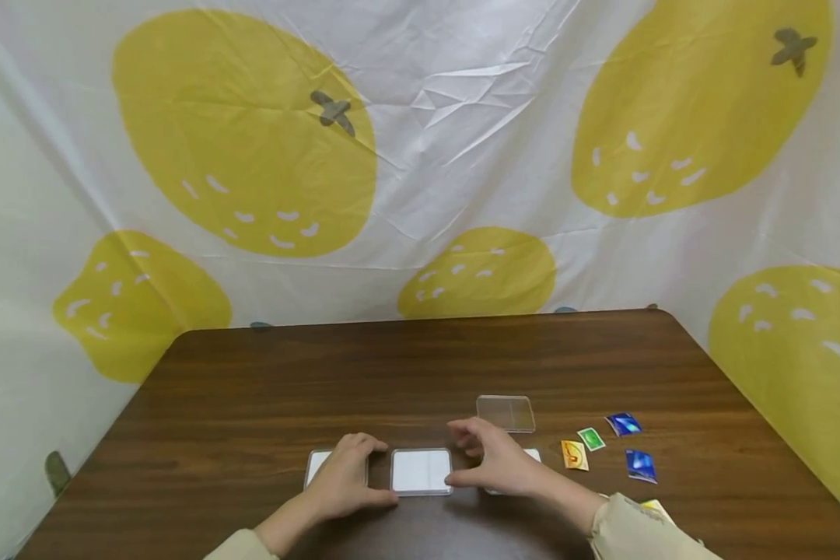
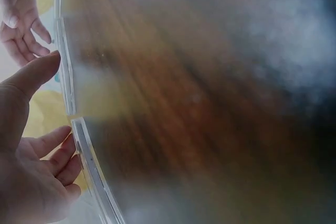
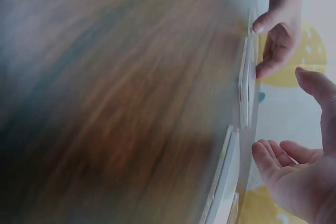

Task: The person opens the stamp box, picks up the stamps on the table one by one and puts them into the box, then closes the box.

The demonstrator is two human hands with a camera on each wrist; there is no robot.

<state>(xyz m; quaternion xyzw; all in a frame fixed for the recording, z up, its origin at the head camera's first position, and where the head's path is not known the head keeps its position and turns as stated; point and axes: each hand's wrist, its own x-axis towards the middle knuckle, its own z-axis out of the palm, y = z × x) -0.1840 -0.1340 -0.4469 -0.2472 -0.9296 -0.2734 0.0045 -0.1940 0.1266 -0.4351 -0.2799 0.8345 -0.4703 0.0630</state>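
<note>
A flat clear case with a white inside [image 1: 421, 471] lies on the table between both hands. My left hand [image 1: 346, 476] is at its left side, thumb near the lower left corner and fingers near the upper left. Under that hand a second white-filled case [image 1: 316, 467] is partly hidden. On the other side my right hand [image 1: 497, 459] has its thumb by the middle case's right edge, its fingers spread and raised. A third case [image 1: 533, 454] is mostly covered by the right hand. In the right wrist view, the right hand [image 3: 299, 171] shows nothing in its grasp.
A clear empty-looking lid [image 1: 505, 413] lies behind the right hand. Farther right are small cards: orange [image 1: 575, 455], green [image 1: 591, 439] and two blue ones [image 1: 624, 424]. A yellowish card [image 1: 656, 509] peeks out beside the right sleeve. A lemon-print cloth [image 1: 420, 155] hangs behind the brown table [image 1: 308, 381].
</note>
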